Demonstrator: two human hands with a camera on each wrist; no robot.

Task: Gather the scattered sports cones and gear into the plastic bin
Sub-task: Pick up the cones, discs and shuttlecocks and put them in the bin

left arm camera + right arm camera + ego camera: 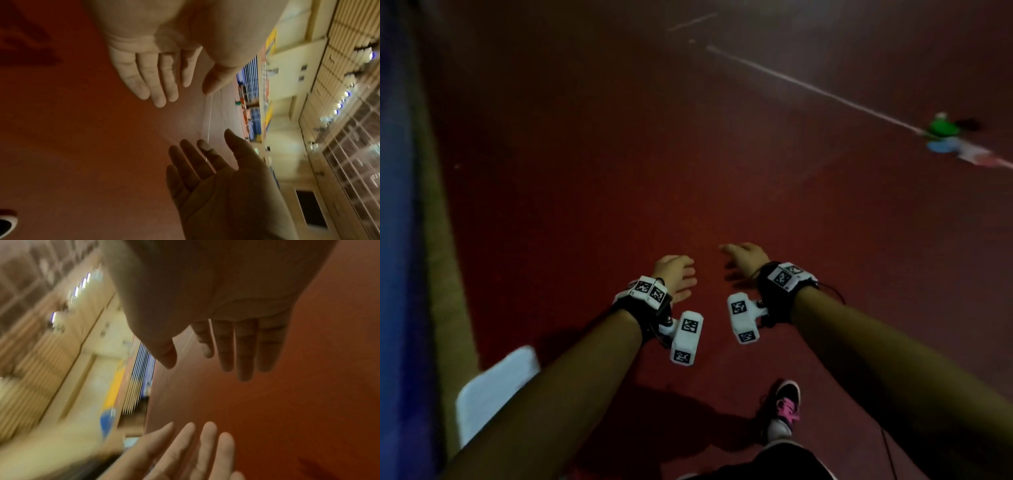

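Both our hands empty: left hand [675,274] and right hand [744,259] held out, fingers [144,78] spread loose. Cones [941,135], green on blue, lie far right on red floor [619,154] by white line [808,87]. We judge them light, thin, flexible plastic; pinch rim, lift stacked. Bin not surely identified.

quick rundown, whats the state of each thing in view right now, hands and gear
left hand: open, fingers straight, holding nothing, above the floor
right hand: open, fingers spread, holding nothing
green cone: on the floor by the white line, far right, untouched
blue disc: flat on the floor beside the green cone
white object: near the left arm, blurred, cannot tell what it is
shoe: planted on the floor
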